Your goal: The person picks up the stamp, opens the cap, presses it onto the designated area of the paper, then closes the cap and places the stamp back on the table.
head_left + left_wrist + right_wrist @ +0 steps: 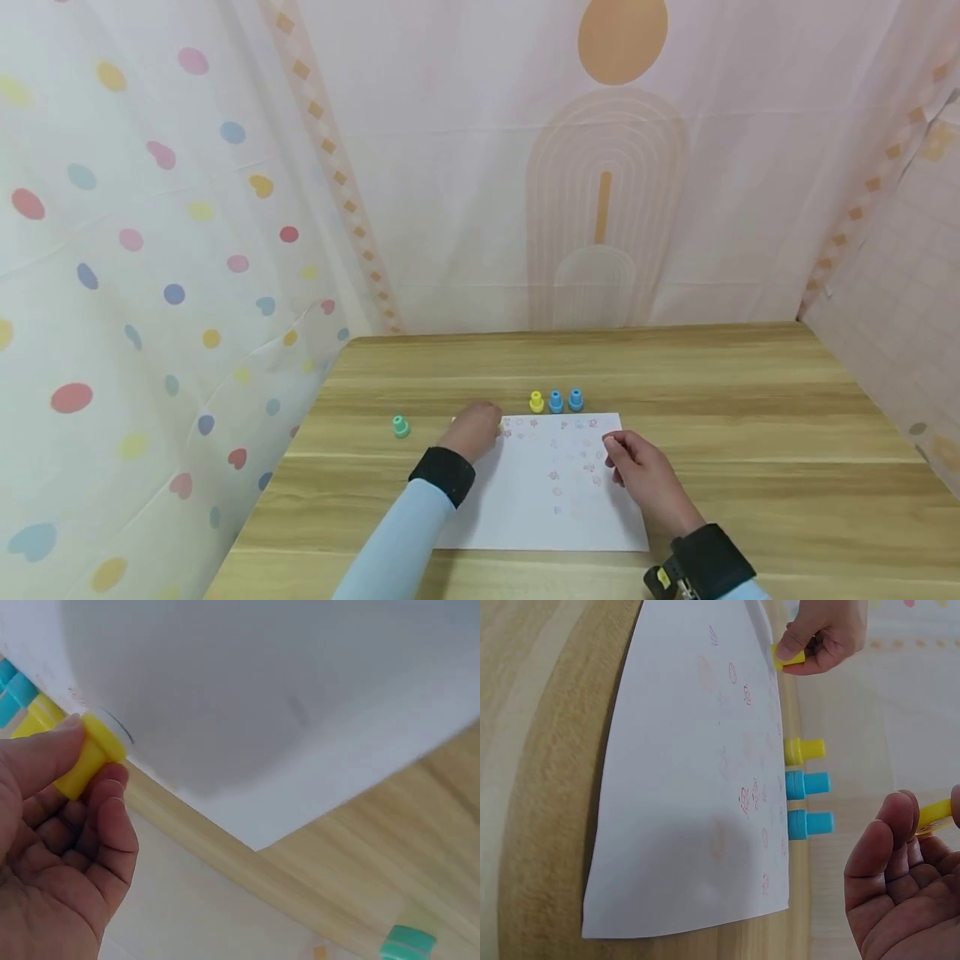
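Observation:
My left hand [472, 429] pinches a yellow toy stamp [94, 754] between thumb and fingers at the far left edge of a white sheet of paper [517, 521]. Its pale round face points toward the paper in the left wrist view. Small red, purple and orange stamped marks [744, 801] cover the upper and right part of the sheet. Over the sheet's right edge, my right hand [648, 479] holds a small yellow cap-like piece [933, 815] between thumb and fingertips, partly hidden by the fingers.
Behind the paper's far edge stand another yellow stamp [536, 403] and two blue stamps [556, 402] in a row. A green stamp [401, 427] stands left of the sheet. The wooden table [750, 433] is bordered by patterned curtains [450, 208].

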Available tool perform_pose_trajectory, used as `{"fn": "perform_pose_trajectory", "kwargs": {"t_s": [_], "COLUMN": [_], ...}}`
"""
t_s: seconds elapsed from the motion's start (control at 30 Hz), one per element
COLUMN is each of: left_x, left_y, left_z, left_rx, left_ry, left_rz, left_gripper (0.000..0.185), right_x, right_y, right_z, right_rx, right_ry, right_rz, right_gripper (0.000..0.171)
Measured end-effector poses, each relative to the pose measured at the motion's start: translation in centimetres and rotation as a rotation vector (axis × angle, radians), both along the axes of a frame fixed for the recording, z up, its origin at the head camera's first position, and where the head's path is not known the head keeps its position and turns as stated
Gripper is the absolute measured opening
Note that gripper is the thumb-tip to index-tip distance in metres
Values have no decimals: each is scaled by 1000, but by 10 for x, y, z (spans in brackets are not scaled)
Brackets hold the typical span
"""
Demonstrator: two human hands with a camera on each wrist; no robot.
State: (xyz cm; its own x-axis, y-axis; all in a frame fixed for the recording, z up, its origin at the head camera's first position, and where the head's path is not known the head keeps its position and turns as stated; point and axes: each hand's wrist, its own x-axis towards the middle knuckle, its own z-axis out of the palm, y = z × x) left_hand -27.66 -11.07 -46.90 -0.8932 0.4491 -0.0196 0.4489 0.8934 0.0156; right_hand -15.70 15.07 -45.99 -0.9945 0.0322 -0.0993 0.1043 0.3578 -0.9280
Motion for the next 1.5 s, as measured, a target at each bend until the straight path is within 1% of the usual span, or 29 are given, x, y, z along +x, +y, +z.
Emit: {"fn": "perform_pose_trajectory", "kwargs": {"t_s": [0.17, 0.33, 0.47, 0.57, 0.7, 0.87, 1.1, 1.27, 1.5], "left_x": [-2, -2, -4, -5, -4, 1, 4, 3, 5], "left_y": [0, -1, -1, -2, -2, -3, -2, -1, 0], "left_z": [-4, -7, -6, -5, -6, -5, -4, -1, 2], "left_rx": [-1, 36, 83, 109, 81, 57, 31, 12, -19], "left_ry": [15, -1, -33, -40, -17, 17, 2, -4, -36], "left_rz": [-27, -1, 22, 23, 3, -29, -11, -20, -11], "left_gripper": [8, 7, 7, 7, 7, 7, 10, 9, 14], "right_x": [-1, -2, -2, -2, -1, 0, -1, -1, -4], "right_y": [-1, -2, -2, -3, -4, -5, -6, -6, -7], "right_z": [0, 0, 1, 2, 2, 0, -1, -1, -4], "right_rx": [-2, -4, -3, 2, 6, 11, 9, 11, 9], "right_ry": [6, 5, 2, -2, -18, -18, -11, -16, -22], "right_rz": [5, 11, 12, 12, 6, 8, 7, 7, 7], "right_gripper": [36, 37, 37, 37, 36, 37, 35, 36, 36]}}
